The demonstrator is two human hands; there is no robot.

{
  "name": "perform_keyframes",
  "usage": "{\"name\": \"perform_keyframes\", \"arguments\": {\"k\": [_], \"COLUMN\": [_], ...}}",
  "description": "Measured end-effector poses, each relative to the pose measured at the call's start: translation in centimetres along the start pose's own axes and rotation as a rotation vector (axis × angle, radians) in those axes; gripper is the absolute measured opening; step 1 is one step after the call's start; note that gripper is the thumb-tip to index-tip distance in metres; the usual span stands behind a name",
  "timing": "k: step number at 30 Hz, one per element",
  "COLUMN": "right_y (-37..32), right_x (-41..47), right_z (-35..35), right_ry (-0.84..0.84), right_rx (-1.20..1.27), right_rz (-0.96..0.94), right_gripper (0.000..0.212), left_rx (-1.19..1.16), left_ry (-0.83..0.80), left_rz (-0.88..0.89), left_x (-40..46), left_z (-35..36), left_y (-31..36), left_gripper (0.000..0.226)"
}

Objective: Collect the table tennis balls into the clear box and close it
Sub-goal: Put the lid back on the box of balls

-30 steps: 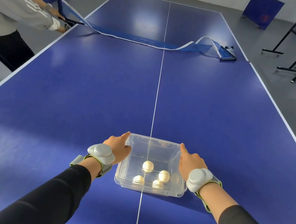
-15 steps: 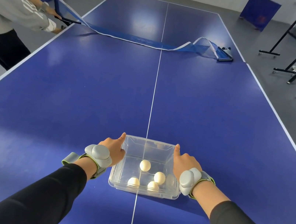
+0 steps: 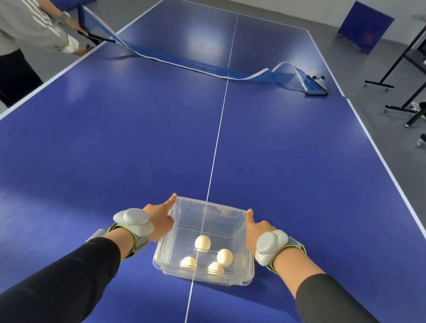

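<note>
On the blue desk (image 3: pixel 299 191), right on its white middle line, sits the clear box (image 3: pixel 202 275). Four white table tennis balls (image 3: pixel 202 242) lie on its floor, toward the side near the person. No other balls show on the desk around the box, so the collecting looks done. The job now seems to be closing it.

Just left of the box is the left hand (image 3: pixel 159 218), pressed to the box's left wall, pointing finger stretched along the top edge. Just right of the box is the right hand (image 3: pixel 253 234), doing the same on the right wall. Both hands squeeze the box between them. I cannot tell if a lid is on it yet; the top looks open, and no lid shows beside the box.

To do this well, keep the box flat so the balls do not roll or hop out. Press evenly on both sides, since thin plastic bends. Push the corners down one by one.

Far past the box, a loose net (image 3: pixel 194 62) lies across the desk, and another person (image 3: pixel 10 9) holds its end.
</note>
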State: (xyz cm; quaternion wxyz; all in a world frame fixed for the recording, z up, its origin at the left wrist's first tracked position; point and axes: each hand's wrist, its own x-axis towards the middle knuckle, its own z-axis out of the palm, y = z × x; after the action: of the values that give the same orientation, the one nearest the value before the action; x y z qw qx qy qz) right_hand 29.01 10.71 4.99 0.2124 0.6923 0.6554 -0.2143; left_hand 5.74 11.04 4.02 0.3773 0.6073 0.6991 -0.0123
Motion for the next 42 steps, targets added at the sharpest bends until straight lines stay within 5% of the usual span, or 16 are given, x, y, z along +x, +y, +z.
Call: {"name": "perform_keyframes", "arguments": {"k": [8, 11, 17, 24, 29, 42], "right_y": [2.6, 3.6, 3.6, 1.2, 0.5, 1.8], "right_x": [-2.2, -4.0, -6.3, -7.9, -8.3, -9.1], "right_z": [2.2, 2.9, 4.0, 5.9, 5.4, 6.6], "right_ry": [-0.003, 0.037, -0.039, 0.068, 0.182, 0.206], "right_rx": [0.402, 0.554, 0.598, 0.614, 0.432, 0.831], "right_rz": [0.107, 0.14, 0.135, 0.127, 0.112, 0.143], "right_gripper": [0.066, 0.047, 0.042, 0.034, 0.035, 0.038], "left_rx": [-0.337, -0.241, -0.18, -0.446, -0.419, -0.315], "left_ry": [0.066, -0.027, -0.282, -0.389, -0.164, 0.047], "left_rz": [-0.094, -0.086, -0.063, 0.003, 0.005, -0.035], "left_x": [-1.6, -2.4, -4.0, -6.7, -5.8, -7.1], "left_z": [1.7, 1.3, 1.1, 2.4, 2.3, 4.5], "left_y": [-3.1, -3.9, -3.8, -3.9, -4.0, -3.9], "left_gripper": [0.047, 0.033, 0.019, 0.069, 0.062, 0.059]}}
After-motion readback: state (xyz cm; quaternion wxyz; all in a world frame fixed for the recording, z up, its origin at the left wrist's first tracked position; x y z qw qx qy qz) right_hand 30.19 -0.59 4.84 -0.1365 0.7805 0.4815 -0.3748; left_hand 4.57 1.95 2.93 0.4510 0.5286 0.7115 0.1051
